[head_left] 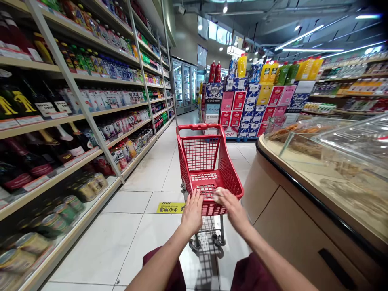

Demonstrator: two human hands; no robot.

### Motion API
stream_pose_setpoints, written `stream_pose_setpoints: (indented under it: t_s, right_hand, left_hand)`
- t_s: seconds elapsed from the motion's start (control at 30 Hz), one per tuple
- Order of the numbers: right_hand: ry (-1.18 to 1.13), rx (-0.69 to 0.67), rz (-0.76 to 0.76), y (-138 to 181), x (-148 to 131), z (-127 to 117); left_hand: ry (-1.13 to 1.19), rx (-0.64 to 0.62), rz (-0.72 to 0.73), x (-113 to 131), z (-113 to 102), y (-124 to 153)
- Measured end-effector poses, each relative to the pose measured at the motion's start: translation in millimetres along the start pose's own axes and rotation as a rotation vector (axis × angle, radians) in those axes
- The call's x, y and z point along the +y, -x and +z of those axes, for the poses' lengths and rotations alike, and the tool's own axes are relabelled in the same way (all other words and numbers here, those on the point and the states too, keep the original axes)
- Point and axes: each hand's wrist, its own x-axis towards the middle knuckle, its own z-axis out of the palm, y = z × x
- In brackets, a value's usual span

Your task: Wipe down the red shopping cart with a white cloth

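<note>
A small red shopping cart (233, 173) stands right in front of me, its basket holding nothing that I can see. My left hand (192, 212) lies on the cart's near rim, palm down, with the fingers stretched forward. At the same rim, farther right, my right hand (233, 206) has its fingers curled over a small whitish wad (217, 195), which looks like a cloth or tissue. Most of that wad is covered by the fingers. Wheels (218, 239) of the cart show below, on the tiled floor.
Shelves of bottles and cans (121, 107) line the aisle on the left. A curved glass-topped counter (285, 173) stands close on the right. Stacked drink boxes (236, 109) are ahead, and glass-door fridges (183, 83) farther back. A yellow floor sticker (170, 207) lies beside the cart.
</note>
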Motion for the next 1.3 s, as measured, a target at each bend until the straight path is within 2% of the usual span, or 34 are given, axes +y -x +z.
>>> stream_pose_setpoints:
  t_s: [0.07, 0.13, 0.2, 0.27, 0.33, 0.47, 0.53, 0.6, 0.67, 0.73, 0.8, 0.87, 0.93, 1.0, 1.1, 1.17, 1.3]
  right_hand:
    - [0.060, 0.049, 0.107, 2.8, 20.7, -15.7]
    - [0.076, 0.053, 0.145, 4.6, 20.8, -16.7]
    - [0.032, 0.032, 0.093, 4.8, -0.4, -1.8]
    - [-0.040, 0.005, -0.025, 3.4, -23.7, 15.2]
    - [-0.089, -0.014, -0.080, 2.6, -27.7, 18.6]
    - [0.000, 0.049, 0.156, 7.2, 15.5, -12.7]
    - [0.069, 0.075, 0.219, 9.4, 23.2, -19.5]
    - [0.054, 0.060, 0.163, 9.9, 8.5, -10.5]
    - [-0.016, 0.022, 0.036, 8.9, -12.5, 3.7]
    - [-0.061, -0.018, -0.052, 7.6, -18.5, 7.8]
    - [-0.034, -0.014, -0.003, 7.5, -3.9, -2.7]
    - [0.051, 0.028, 0.131, 8.0, 15.8, -17.3]
    - [0.106, 0.059, 0.202, 8.0, 19.5, -21.4]
    - [0.073, 0.040, 0.139, 7.6, 3.0, -10.8]
    - [-0.030, -0.025, -0.045, 6.7, -21.5, 8.1]
    - [-0.031, -0.033, -0.055, 7.0, -13.2, 5.0]
    - [0.077, 0.052, 0.159, 8.5, 22.0, -18.5]
  left_hand:
    - [0.011, -0.012, 0.011, 0.1, -0.4, 0.5]
    - [0.019, -0.019, 0.006, 2.7, 0.5, 0.6]
    - [0.017, -0.023, -0.005, 6.0, 1.9, 0.4]
    - [0.005, -0.026, -0.011, 7.9, 2.9, 0.4]
    - [-0.013, -0.027, -0.007, 7.6, 3.1, 0.7]
    - [-0.026, -0.015, 0.004, 6.6, 3.2, 2.0]
    - [-0.022, -0.009, 0.006, 8.6, 3.8, 2.3]
    - [-0.020, -0.012, 0.009, 11.3, 4.4, 2.1]
    - [-0.025, -0.015, 0.008, 12.4, 4.7, 2.2]
    - [-0.034, -0.009, 0.012, 11.1, 4.6, 2.7]
    - [-0.038, -0.003, 0.016, 8.8, 4.5, 3.6]
    - [-0.038, -0.004, 0.016, 7.7, 4.8, 4.3]
    - [-0.037, -0.009, 0.006, 8.9, 5.7, 4.5]
    - [-0.040, -0.013, -0.002, 11.1, 6.5, 4.1]
    - [-0.052, -0.006, 0.010, 12.6, 6.6, 3.6]
    - [-0.061, -0.005, 0.020, 11.8, 6.1, 3.6]
    - [-0.061, -0.016, 0.018, 12.5, 6.9, 3.2]
